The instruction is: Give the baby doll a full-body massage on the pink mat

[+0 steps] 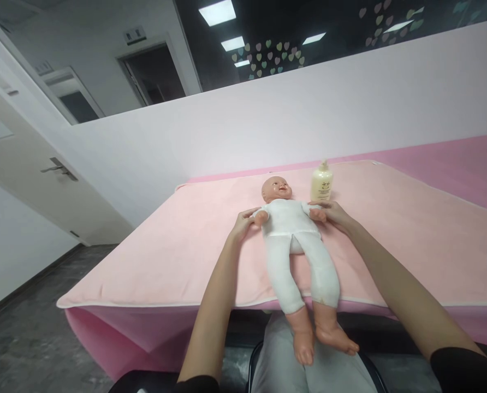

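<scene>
A baby doll [290,215] with a white cloth body lies on its back on a pink padded mat [178,245]. Its head points to the far side, and its bare feet hang over the near edge above my lap. My left hand [243,222] is closed at the doll's arm on the left, with the fingers partly hidden behind that arm. On the other side, my right hand [334,213] holds the doll's other arm near its hand, thumb and fingers around the sleeve. Just beyond my right hand stands a pale yellow pump bottle [321,183], upright.
Under the mat, a pink cloth [116,333] drapes down the table's front. A white wall [268,125] with a dark window rises behind the table. To the left is a door with a metal handle [59,169]. My legs [282,355] are below the near edge.
</scene>
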{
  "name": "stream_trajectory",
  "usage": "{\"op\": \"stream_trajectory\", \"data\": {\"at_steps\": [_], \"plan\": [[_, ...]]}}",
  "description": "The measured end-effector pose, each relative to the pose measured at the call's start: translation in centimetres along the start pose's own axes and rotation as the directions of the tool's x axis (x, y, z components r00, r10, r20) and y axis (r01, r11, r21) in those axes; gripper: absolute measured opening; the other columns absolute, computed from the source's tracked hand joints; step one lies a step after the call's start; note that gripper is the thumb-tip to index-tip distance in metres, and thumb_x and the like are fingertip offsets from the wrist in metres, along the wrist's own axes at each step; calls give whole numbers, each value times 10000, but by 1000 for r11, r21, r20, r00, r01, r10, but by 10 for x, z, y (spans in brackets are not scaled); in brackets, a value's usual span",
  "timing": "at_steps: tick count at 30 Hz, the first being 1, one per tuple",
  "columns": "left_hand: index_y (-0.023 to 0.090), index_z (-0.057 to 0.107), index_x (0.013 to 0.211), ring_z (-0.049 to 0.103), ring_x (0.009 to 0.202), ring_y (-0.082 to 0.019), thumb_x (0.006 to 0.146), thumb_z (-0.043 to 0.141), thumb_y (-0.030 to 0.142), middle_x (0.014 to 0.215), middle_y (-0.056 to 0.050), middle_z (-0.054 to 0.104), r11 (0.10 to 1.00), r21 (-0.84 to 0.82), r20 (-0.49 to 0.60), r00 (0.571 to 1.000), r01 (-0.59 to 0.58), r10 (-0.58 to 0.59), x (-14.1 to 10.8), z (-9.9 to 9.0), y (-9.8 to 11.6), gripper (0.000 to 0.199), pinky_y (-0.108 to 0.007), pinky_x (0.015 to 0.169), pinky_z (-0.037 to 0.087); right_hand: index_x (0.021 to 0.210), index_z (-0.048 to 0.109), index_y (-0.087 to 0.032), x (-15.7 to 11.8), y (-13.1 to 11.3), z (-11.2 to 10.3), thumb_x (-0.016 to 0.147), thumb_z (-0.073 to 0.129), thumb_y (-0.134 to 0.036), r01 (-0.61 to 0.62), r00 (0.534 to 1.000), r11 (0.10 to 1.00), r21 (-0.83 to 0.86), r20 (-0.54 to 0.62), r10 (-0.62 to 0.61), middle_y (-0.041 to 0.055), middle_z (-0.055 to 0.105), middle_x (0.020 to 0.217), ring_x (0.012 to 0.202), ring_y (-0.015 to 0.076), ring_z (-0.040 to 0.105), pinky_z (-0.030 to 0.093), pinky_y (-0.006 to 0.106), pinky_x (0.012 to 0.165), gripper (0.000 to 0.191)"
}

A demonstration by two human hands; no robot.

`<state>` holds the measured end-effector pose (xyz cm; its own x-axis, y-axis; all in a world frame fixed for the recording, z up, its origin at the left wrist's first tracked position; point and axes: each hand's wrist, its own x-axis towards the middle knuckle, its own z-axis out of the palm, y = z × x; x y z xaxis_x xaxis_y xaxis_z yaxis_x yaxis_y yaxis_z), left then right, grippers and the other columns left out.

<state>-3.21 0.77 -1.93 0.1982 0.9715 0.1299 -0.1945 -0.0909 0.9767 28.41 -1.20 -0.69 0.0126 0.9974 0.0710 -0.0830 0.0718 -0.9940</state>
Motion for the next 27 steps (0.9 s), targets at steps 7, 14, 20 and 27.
{"op": "stream_trajectory", "data": {"at_steps": [7,14,20,27], "plan": [[167,735,933,619,802,-168,620,768,348,930,-63,716,999,-23,-42,998,-47,46,-1,8,6,363,-287,766,458,1011,692,-127,5,6,5,662,696,-315,15,1000,985,-169,-3,-16,51,659,779,546,69,505,428,187,479,397],[145,677,669,525,587,-124,637,727,538,629,-25,611,975,222,-175,984,1,39,11,9,-8,397,-255,588,388,827,665,-122,14,17,14,796,560,-411,112,981,821,-560,-71,-182,56,641,739,621,110,511,354,198,533,309],[176,532,526,414,567,-118,761,613,495,519,16,475,821,571,-314,923,-5,224,13,17,-11,404,-261,570,284,938,651,-147,13,19,26,883,427,-448,48,957,633,-773,-146,-251,105,661,912,735,154,534,347,228,622,380],[159,638,735,529,627,-143,675,684,448,688,-36,609,990,139,-137,991,8,11,8,10,-6,299,-275,628,388,968,681,-137,12,9,11,740,618,-345,-42,995,941,-336,-99,9,60,662,771,543,98,511,394,203,486,315]]}}
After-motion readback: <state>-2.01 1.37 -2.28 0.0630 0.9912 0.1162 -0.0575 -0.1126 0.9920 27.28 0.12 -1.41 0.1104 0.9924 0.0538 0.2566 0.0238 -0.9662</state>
